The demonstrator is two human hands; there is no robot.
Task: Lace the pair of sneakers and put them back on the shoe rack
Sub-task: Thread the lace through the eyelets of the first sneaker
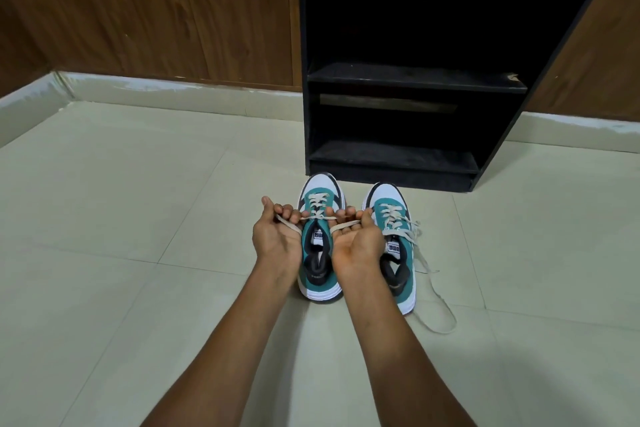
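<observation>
Two teal, white and black sneakers stand side by side on the floor, toes toward a black shoe rack [408, 80]. My left hand [277, 236] grips one end of the left sneaker's [320, 274] beige lace, palm up, at the shoe's left side. My right hand [358, 239] grips the other end on the shoe's right side. The lace runs taut between both hands across the upper eyelets. The right sneaker [398, 246] is partly hidden behind my right hand; its lace [433, 291] trails loose over the tiles to the right.
The rack's open shelves [391, 158] stand just beyond the shoes' toes. Wood-panelled wall [156, 10] runs behind, with a pale skirting [173, 90] along the tiled floor [121, 218].
</observation>
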